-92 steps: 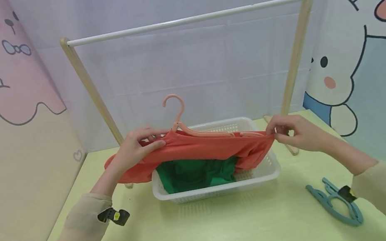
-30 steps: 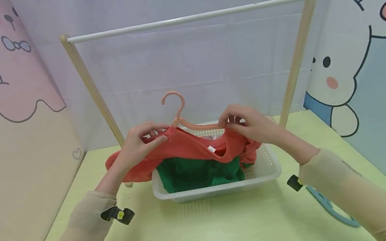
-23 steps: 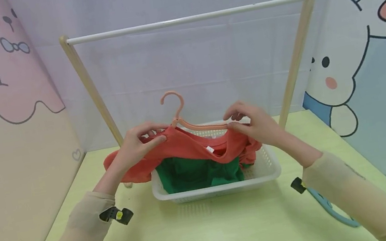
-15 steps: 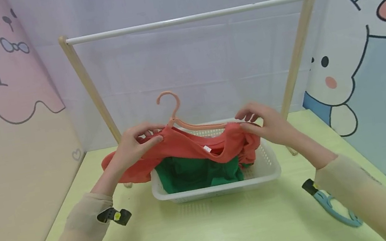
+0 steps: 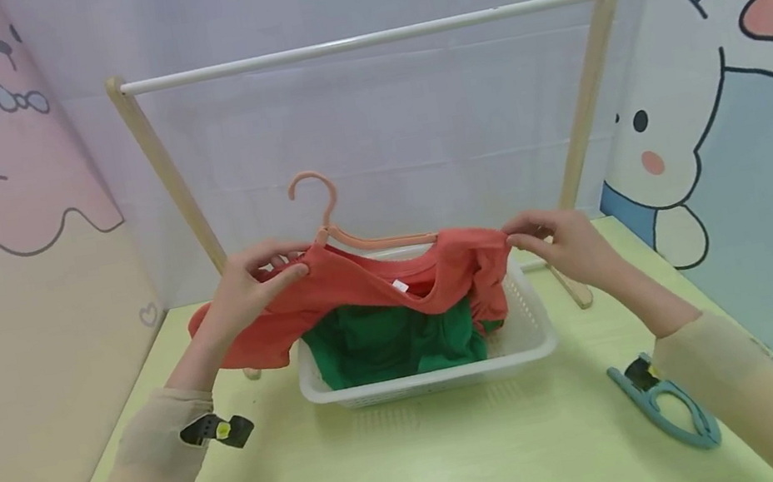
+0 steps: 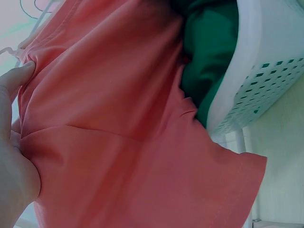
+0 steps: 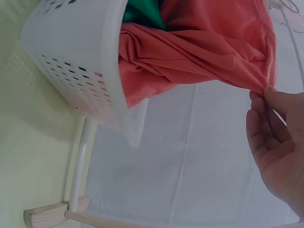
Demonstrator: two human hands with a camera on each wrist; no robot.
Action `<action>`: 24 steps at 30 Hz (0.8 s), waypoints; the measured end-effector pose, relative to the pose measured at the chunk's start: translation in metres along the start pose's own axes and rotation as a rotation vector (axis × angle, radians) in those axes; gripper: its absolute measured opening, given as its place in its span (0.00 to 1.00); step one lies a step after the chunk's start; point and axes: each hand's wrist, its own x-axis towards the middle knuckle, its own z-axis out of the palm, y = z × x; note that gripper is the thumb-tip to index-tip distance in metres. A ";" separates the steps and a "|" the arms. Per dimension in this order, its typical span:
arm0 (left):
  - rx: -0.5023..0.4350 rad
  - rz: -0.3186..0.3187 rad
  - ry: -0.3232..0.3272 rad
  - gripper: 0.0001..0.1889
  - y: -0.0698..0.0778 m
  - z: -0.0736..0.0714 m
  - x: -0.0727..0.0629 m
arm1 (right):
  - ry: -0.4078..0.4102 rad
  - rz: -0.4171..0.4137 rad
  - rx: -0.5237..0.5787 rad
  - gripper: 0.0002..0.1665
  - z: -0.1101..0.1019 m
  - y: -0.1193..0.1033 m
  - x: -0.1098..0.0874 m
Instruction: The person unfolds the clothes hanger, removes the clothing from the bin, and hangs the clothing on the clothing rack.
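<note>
A red T-shirt (image 5: pixel 363 283) hangs stretched between both hands, above a white plastic basket (image 5: pixel 439 378). Its neckline with a small white tag faces up. A peach-coloured clothes hanger (image 5: pixel 386 241) sits in the shirt, its hook rising out of the neck; both arm ends are hidden by cloth. My left hand (image 5: pixel 246 293) pinches the left shoulder with the thumb in front, close beside the hanger's neck. At the right shoulder's outer end, my right hand (image 5: pixel 569 246) pinches the cloth between thumb and fingertips. Green cloth (image 5: pixel 395 341) lies in the basket below.
Behind the basket stands a clothes rack with a white rail (image 5: pixel 362 41) and wooden legs. A blue-grey folding hanger (image 5: pixel 667 407) lies on the table (image 5: pixel 422 463) at the right, partly behind the wrist camera. Printed curtains enclose the sides.
My right hand has slid from the neckline outward to the shoulder's end and now pinches it. Shirt and hanger have moved slightly up and left with my left hand, which keeps its grip.
</note>
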 end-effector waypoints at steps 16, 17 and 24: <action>-0.129 0.053 -0.038 0.16 0.007 -0.013 0.007 | 0.100 -0.041 0.226 0.08 -0.041 -0.027 0.032; -0.131 0.061 -0.044 0.15 0.007 -0.013 0.008 | 0.103 -0.040 0.250 0.08 -0.042 -0.030 0.035; -0.195 0.098 -0.043 0.15 0.006 -0.011 0.008 | -0.013 -0.038 0.246 0.11 -0.040 -0.036 0.044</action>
